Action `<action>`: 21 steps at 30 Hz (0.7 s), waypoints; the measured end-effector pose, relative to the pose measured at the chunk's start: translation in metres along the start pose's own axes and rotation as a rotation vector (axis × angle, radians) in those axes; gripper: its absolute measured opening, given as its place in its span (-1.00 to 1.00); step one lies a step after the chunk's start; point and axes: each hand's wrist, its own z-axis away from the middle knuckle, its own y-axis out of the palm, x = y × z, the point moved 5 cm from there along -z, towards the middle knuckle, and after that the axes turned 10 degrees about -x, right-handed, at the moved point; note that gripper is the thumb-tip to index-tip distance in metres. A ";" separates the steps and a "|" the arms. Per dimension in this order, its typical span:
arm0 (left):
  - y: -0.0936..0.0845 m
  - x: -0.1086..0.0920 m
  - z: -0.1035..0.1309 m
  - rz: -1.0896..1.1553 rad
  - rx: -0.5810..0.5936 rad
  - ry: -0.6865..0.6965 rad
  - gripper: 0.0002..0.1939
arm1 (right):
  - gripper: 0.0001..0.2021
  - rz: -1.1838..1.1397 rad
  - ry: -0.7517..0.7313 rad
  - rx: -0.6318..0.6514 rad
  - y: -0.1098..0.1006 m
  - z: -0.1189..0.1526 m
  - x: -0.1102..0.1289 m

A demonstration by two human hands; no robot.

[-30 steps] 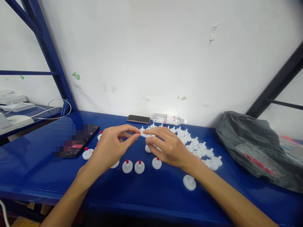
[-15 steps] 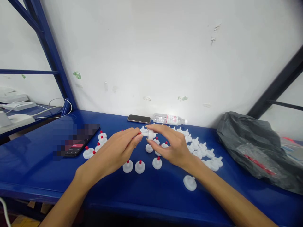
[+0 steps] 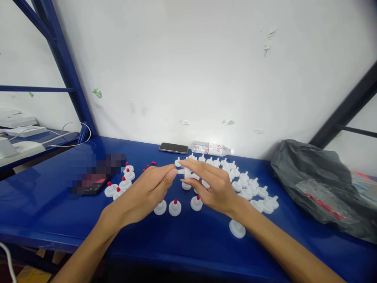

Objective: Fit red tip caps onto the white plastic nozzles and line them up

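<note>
Over a blue bench top (image 3: 188,243), my left hand (image 3: 147,192) and my right hand (image 3: 210,184) meet fingertip to fingertip. Between them they pinch one small white plastic piece (image 3: 185,171), held above the bench. Whether a red cap sits on it I cannot tell. Below the hands stand white pieces with red caps (image 3: 174,207), and more red-capped ones (image 3: 125,181) lie to the left. A cluster of uncapped white pieces (image 3: 244,184) spreads to the right. A few loose red caps (image 3: 151,164) lie behind my left hand.
A single white piece (image 3: 237,228) lies near the front edge. A phone with its screen lit (image 3: 98,177) lies at left, another phone (image 3: 173,148) and a water bottle (image 3: 212,149) by the wall. A dark plastic bag (image 3: 321,181) fills the right side.
Both hands have sunk slightly and drawn closer together around the white piece. My left fingers, raised a second ago, now lie flatter and press in from the left.
</note>
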 end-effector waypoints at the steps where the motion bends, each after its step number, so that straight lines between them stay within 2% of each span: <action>1: 0.000 0.001 0.001 0.036 0.008 -0.009 -0.49 | -0.53 -0.002 -0.004 -0.005 0.000 -0.001 0.001; 6: 0.002 -0.002 0.002 0.107 0.011 -0.012 -0.50 | -0.54 -0.003 0.000 -0.020 -0.002 -0.002 0.004; 12: 0.003 -0.005 0.001 0.056 0.012 0.009 -0.50 | -0.56 -0.044 0.053 -0.012 -0.001 0.002 0.001; 15: 0.001 -0.004 -0.002 -0.031 -0.004 0.046 -0.51 | -0.59 -0.079 0.117 0.018 0.002 0.000 -0.001; 18: -0.005 -0.003 -0.006 -0.216 -0.057 0.054 -0.54 | -0.58 -0.098 0.166 0.082 0.003 -0.004 -0.006; 21: -0.012 -0.002 -0.008 -0.340 -0.112 0.036 -0.56 | -0.59 -0.033 0.223 0.094 -0.001 -0.005 -0.024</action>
